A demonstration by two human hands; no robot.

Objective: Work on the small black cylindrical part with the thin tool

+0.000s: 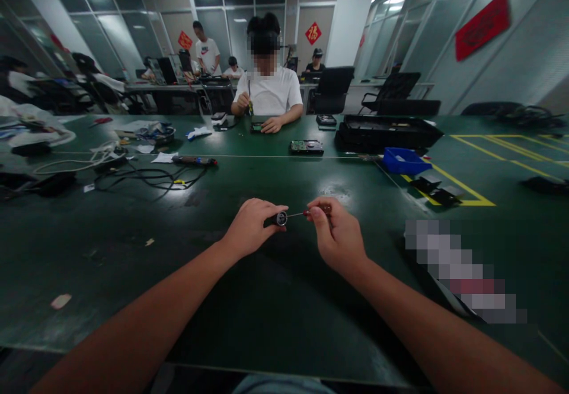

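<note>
My left hand (254,223) pinches a small dark cylindrical part (281,218) between thumb and fingers, its round, ringed end facing right and toward me. In my right hand (338,231) is a thin screwdriver (306,213) with a reddish handle, mostly covered by my fingers. Its shaft points left, and the tip reaches the round end of the part. Whether the tip sits inside it or only touches it, I cannot tell. Both hands are held just above the green tabletop (267,311).
Across the table a person (271,95) works on a small device. A circuit board unit (306,146), a black tray (386,133) and a blue bin (404,161) lie ahead. Cables (151,178) and a pen-like tool (194,160) are at left. A blurred-out flat item (457,269) lies right.
</note>
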